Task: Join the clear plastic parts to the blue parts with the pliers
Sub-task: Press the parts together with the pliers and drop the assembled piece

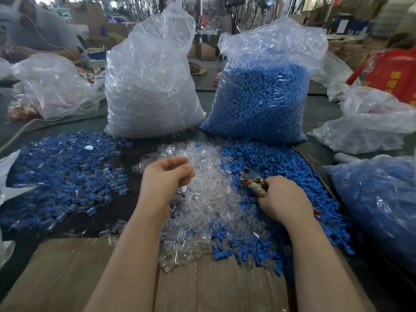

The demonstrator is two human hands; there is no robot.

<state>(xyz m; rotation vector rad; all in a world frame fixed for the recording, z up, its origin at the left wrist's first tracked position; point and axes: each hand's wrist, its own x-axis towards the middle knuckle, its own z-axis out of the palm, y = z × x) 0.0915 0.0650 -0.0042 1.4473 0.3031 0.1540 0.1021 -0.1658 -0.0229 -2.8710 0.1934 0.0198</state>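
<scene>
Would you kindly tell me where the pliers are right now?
In the head view, the metal pliers are right of centre, gripped in the right hand, over the loose blue plastic parts beside the clear plastic parts.
</scene>
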